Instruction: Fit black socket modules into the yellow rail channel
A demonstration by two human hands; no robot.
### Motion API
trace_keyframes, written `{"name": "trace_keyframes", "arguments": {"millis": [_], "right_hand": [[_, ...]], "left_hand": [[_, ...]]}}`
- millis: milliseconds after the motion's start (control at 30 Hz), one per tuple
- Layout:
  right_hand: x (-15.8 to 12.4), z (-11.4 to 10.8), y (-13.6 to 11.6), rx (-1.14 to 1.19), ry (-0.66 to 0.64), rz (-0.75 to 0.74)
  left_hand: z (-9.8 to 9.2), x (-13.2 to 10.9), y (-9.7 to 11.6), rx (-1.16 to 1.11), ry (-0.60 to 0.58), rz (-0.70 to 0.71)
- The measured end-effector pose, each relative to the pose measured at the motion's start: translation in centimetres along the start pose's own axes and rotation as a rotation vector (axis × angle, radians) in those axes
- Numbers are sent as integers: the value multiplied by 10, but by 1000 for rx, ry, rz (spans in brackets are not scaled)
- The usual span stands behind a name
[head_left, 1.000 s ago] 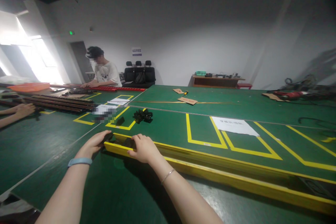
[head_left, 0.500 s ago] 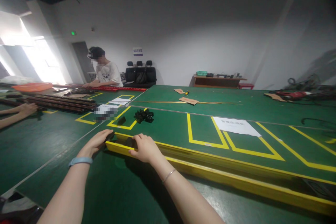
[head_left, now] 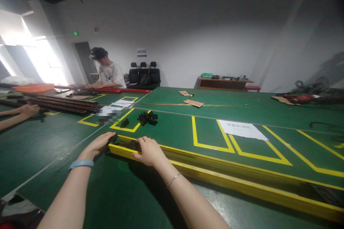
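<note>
A long yellow channel (head_left: 228, 177) runs from the centre to the right edge, its hollow facing up. My left hand (head_left: 100, 145) is at its left end, fingers closed on a small dark piece (head_left: 113, 139) there. My right hand (head_left: 149, 150) reaches over the channel near that end, fingers closed round its near wall, beside a dark block (head_left: 133, 145) inside the channel. Just beyond lie a pile of black parts (head_left: 147, 118) and a single black piece (head_left: 125, 122) on the green table (head_left: 172, 112).
Dark long bars (head_left: 64, 105) and an orange tray (head_left: 34, 88) lie at the left, near another person's hands (head_left: 28, 111). A person in a white shirt (head_left: 113, 75) works behind red rails (head_left: 134, 91). White paper (head_left: 242, 129) and cardboard (head_left: 193, 103) lie beyond the channel.
The view has shifted very slightly. At the left edge, the other person's hands have moved a little to the right. My hands keep their places on the channel.
</note>
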State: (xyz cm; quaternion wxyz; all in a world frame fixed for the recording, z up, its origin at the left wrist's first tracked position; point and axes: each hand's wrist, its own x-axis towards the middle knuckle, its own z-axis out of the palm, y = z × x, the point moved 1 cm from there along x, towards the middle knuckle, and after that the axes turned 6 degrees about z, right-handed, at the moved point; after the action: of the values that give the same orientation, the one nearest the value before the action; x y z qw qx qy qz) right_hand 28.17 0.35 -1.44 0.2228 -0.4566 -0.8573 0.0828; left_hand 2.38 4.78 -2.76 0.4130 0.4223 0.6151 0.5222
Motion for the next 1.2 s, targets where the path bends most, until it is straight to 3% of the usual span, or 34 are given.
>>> {"name": "trace_keyframes", "arguments": {"millis": [100, 333, 533, 767, 933, 1133, 1200], "right_hand": [[0, 2, 1, 3, 1, -4], [1, 4, 1, 15, 0, 0], [1, 2, 1, 15, -3, 2], [1, 3, 1, 25, -2, 5], [1, 3, 1, 27, -7, 8], [0, 3, 1, 12, 14, -7], [0, 3, 1, 6, 14, -10]], "left_hand": [[-7, 14, -14, -112, -147, -82], [-17, 31, -31, -201, -178, -149], [-13, 24, -25, -195, -155, -143], [2, 4, -9, -175, -207, -208], [-4, 4, -8, -46, -220, -235], [-16, 9, 6, 434, 60, 30], [-13, 6, 12, 530, 40, 93]]}}
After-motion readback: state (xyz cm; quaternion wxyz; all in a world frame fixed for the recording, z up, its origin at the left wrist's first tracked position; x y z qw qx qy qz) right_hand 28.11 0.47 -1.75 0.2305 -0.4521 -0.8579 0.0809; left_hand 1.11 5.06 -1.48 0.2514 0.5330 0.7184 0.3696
